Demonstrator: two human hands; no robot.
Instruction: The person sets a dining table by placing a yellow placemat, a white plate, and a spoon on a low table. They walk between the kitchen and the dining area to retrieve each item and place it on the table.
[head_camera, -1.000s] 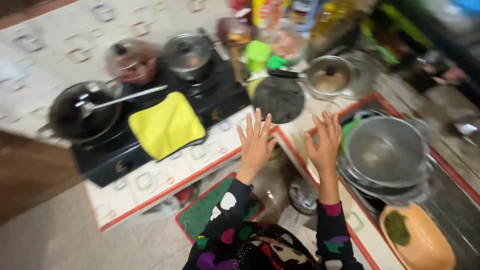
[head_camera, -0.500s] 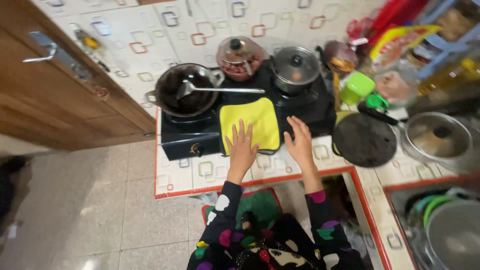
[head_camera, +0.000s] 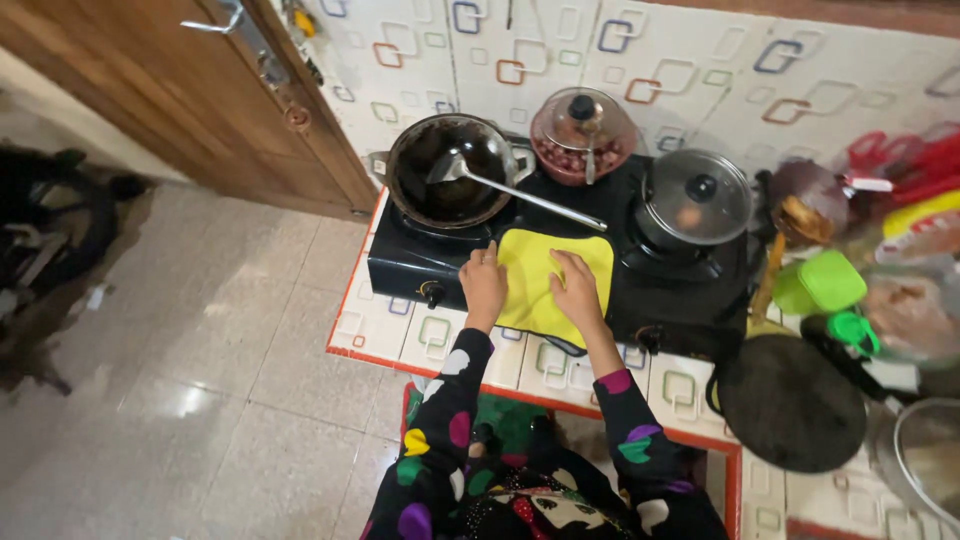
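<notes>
A yellow cloth (head_camera: 555, 270) lies on the middle of a black two-burner stove (head_camera: 690, 295). My left hand (head_camera: 484, 283) rests at the cloth's left edge, fingers curled on it. My right hand (head_camera: 577, 291) lies flat on the cloth's centre, palm down. A black wok (head_camera: 440, 190) with a metal ladle (head_camera: 520, 192) in it sits on the left burner. A lidded steel pot (head_camera: 697, 210) sits on the right burner. Both sleeves are dark with coloured spots.
A glass-lidded pot (head_camera: 583, 135) stands behind the stove against the tiled wall. A flat black pan (head_camera: 790, 403), green containers (head_camera: 825, 283) and a metal lid (head_camera: 930, 455) crowd the counter at right. A wooden door (head_camera: 190, 110) and tiled floor (head_camera: 180, 370) are at left.
The view swung left from the sink area to the stove. Both hands came down from mid-air onto the yellow cloth.
</notes>
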